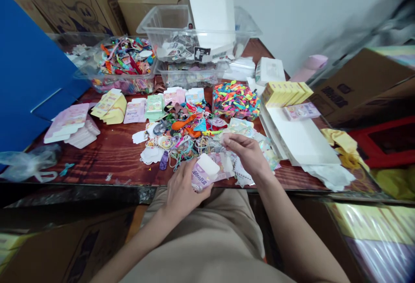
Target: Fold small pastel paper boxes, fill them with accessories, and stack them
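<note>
Two bare hands over a beige-clothed lap [207,235] and the near edge of a dark reddish wood-grained table [116,162]. Left hand [180,188] curled around a small lilac printed card box [200,178], white flap [209,165] uppermost. Best held, at a guess, with light, even pressure, to spare the thin card from creasing; fingers well off the flap. Right hand [249,155] raised, thumb and fingertips pinching a small pale piece [224,139], too blurred to identify. Pinch by the edge only, for a clean release.

Just beside the box, a clear packet with pinkish print [226,167]. Beyond, a tangled heap of multicoloured bands, cords and trinkets [189,129]; pick singly, probably, easing loops free rather than tugging.

Behind the heap, a row of flat pastel card boxes [154,106], with a clear tub of neon-coloured pieces [236,106] to the right. Farther back, a clear plastic tray [153,27] before a brown cardboard carton [145,10] and a pale wall [304,10].
</note>
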The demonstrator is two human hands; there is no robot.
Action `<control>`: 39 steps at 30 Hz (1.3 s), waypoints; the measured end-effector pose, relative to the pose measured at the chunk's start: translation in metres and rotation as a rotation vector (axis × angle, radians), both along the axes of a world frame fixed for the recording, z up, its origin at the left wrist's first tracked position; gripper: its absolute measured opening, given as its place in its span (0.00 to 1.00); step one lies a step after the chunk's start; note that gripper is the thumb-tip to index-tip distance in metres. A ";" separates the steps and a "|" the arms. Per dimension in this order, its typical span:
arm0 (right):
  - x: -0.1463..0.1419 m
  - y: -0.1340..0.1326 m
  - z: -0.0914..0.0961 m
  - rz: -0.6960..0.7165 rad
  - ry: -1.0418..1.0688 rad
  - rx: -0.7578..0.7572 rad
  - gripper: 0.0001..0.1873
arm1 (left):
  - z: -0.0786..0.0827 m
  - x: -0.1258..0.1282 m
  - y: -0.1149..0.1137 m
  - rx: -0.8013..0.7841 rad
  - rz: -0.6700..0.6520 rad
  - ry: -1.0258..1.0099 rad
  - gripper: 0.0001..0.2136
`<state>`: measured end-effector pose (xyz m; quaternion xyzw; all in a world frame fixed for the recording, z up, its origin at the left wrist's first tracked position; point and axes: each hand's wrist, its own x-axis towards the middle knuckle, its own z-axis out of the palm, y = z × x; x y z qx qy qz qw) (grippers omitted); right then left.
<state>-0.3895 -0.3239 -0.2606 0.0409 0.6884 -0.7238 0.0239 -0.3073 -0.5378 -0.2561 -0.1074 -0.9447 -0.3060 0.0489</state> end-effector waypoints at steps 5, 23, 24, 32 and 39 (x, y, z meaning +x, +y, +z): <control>0.028 -0.019 0.018 0.149 0.143 0.142 0.17 | 0.000 -0.005 0.006 -0.068 0.041 0.017 0.30; -0.049 -0.001 -0.012 0.179 0.393 1.252 0.16 | -0.011 0.003 -0.019 0.201 -0.004 0.206 0.35; -0.052 -0.004 -0.014 0.216 0.385 1.288 0.16 | -0.011 0.003 -0.021 0.217 -0.001 0.208 0.35; -0.056 -0.003 -0.016 0.108 0.475 1.249 0.15 | -0.022 0.006 -0.033 0.222 0.051 0.228 0.35; -0.049 0.005 -0.019 -0.041 0.490 0.955 0.19 | -0.027 0.006 -0.035 0.199 0.059 0.233 0.34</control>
